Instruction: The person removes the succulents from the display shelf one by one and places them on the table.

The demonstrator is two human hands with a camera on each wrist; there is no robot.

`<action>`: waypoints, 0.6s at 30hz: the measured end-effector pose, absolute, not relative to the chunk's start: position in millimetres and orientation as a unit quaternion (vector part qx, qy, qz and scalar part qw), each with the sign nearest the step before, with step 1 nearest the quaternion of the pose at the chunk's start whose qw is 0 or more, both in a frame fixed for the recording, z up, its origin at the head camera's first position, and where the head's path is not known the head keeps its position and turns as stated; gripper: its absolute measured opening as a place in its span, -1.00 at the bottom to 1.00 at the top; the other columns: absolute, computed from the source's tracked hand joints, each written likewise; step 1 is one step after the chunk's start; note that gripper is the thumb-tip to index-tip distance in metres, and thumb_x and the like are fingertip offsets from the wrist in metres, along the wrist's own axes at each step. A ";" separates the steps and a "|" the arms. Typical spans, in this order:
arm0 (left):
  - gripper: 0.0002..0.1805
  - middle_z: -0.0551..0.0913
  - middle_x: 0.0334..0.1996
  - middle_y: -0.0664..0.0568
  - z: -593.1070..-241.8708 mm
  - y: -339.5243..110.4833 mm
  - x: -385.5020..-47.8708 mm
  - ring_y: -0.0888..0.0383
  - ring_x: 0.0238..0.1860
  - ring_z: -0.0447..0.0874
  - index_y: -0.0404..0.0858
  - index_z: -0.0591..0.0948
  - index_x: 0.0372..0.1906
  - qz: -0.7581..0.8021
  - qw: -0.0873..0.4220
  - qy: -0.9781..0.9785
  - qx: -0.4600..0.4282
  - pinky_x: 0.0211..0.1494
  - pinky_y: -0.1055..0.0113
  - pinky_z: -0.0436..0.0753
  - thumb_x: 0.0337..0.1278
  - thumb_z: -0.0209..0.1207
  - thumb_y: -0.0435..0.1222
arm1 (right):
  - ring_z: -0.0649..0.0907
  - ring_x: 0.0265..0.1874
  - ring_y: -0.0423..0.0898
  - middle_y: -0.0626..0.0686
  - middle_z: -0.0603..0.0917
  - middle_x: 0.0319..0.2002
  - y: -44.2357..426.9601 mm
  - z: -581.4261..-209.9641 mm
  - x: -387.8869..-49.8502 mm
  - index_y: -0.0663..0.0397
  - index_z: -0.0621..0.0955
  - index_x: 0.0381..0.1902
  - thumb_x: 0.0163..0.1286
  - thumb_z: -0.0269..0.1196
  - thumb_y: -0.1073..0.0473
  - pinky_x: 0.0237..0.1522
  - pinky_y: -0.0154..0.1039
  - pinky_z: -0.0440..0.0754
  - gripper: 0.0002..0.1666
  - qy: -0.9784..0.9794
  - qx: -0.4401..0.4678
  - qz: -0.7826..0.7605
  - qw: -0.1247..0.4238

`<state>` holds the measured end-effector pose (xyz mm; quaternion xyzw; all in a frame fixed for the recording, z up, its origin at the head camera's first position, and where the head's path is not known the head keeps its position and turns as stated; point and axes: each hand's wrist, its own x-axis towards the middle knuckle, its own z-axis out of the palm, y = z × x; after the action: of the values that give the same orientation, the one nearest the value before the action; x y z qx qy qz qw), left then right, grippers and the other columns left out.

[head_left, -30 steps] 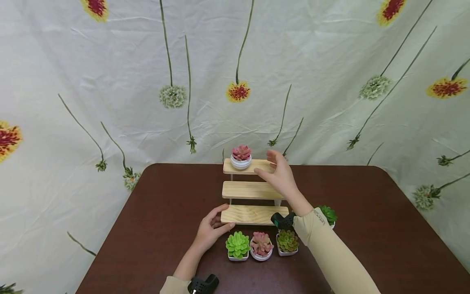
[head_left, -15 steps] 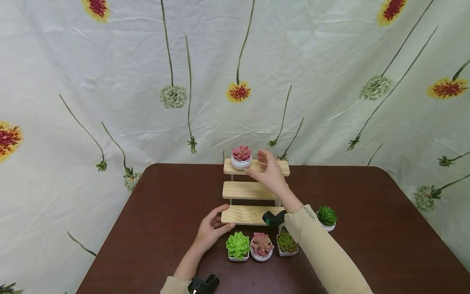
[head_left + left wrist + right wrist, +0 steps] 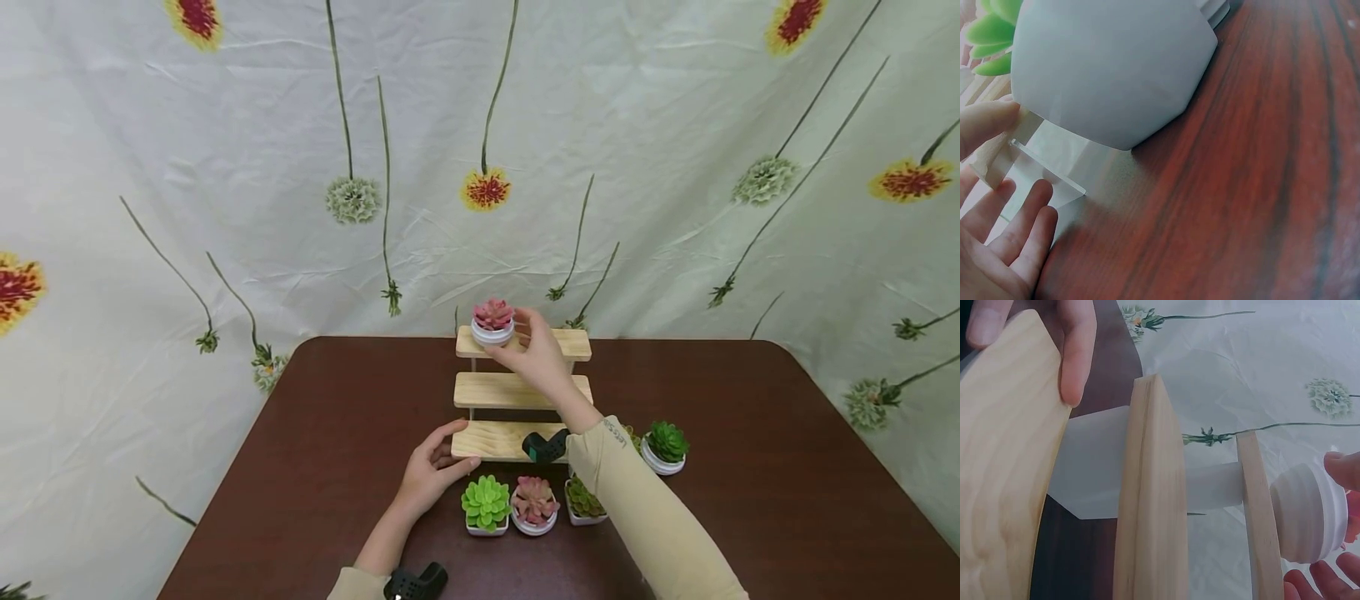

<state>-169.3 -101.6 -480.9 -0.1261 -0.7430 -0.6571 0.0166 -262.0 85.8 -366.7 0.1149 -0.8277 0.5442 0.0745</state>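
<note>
A three-tier wooden display stand (image 3: pixel 522 390) stands near the table's far edge. My left hand (image 3: pixel 431 471) grips the left end of its lowest shelf, thumb in front and fingers behind. On the left of the top shelf sits a pink artificial succulent (image 3: pixel 492 317) in a round white pot (image 3: pixel 1310 512). My right hand (image 3: pixel 536 354) holds this pot from its right side, with the thumb and fingers on opposite sides of it in the right wrist view. A bright green succulent (image 3: pixel 486 502) in a white pot (image 3: pixel 1110 69) stands close to my left hand.
Before the stand, a dusty-pink succulent (image 3: pixel 534 502) and an olive-green one (image 3: pixel 585 497) stand in a row with the bright green one. A dark green succulent (image 3: pixel 665 446) is to the right, with another partly hidden by my sleeve. Flowered cloth (image 3: pixel 675 167) hangs behind the table.
My right hand has moved left along the top shelf and reached the pink succulent's pot. The left hand keeps its place on the lowest shelf.
</note>
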 end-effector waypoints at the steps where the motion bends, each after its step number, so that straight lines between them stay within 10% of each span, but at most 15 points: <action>1: -0.41 0.41 0.22 -0.19 -481.0 -101.7 -169.4 0.17 -0.24 0.60 -0.35 0.47 0.19 -0.657 0.017 -0.743 -0.126 -0.09 0.26 0.60 -0.04 0.34 -0.47 | 0.42 0.18 0.08 0.19 0.38 0.22 84.7 -366.9 -262.4 0.21 0.27 0.32 0.12 0.42 0.13 0.18 -0.08 0.39 -0.12 -0.828 0.114 0.544 0.075; 18: -0.40 0.42 0.23 -0.19 -480.7 -101.9 -168.9 0.18 -0.24 0.59 -0.36 0.47 0.20 -0.650 0.020 -0.748 -0.131 -0.10 0.27 0.60 -0.03 0.34 -0.45 | 0.52 0.03 0.05 0.19 0.46 0.13 70.3 -369.1 -269.2 0.25 0.31 0.29 0.11 0.41 0.06 0.05 -0.09 0.49 -0.14 -0.846 0.087 0.517 0.094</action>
<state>-168.9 -101.9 -480.7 -0.1306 -0.7481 -0.6503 0.0205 -269.2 70.3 -369.1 0.0873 -0.8464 0.5168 0.0944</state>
